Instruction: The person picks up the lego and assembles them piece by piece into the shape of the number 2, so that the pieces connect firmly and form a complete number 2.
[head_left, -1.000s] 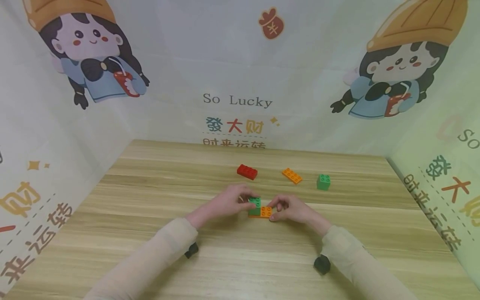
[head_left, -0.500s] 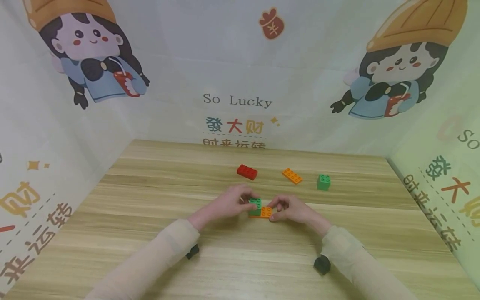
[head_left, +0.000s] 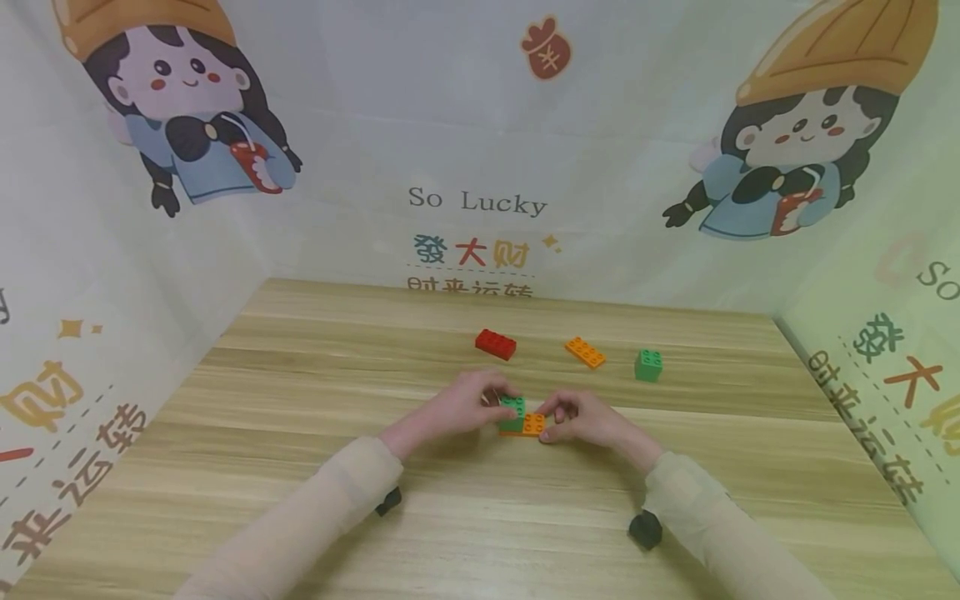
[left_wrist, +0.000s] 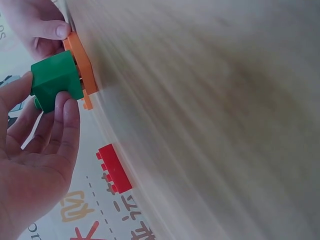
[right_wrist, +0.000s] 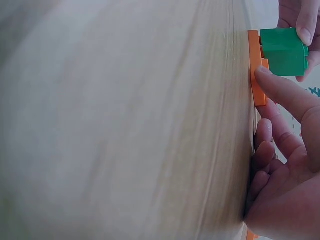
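Note:
In the head view, my left hand [head_left: 476, 402] pinches a green toy building brick [head_left: 513, 414] between thumb and fingers. The brick sits over the left half of a flat orange plate brick [head_left: 534, 425], whose right half shows bare studs. Both wrist views show a narrow gap between the green brick [left_wrist: 56, 77] and the orange plate [right_wrist: 254, 75]. My right hand [head_left: 591, 419] pinches the plate's right end, thumb at its near side. The plate lies on the wooden table.
Behind the hands lie a red brick [head_left: 495, 344], a second orange plate brick [head_left: 585, 352] and another green brick [head_left: 648, 365]. A printed cloth [head_left: 337, 233] surrounds the table [head_left: 315, 358] at its back and sides.

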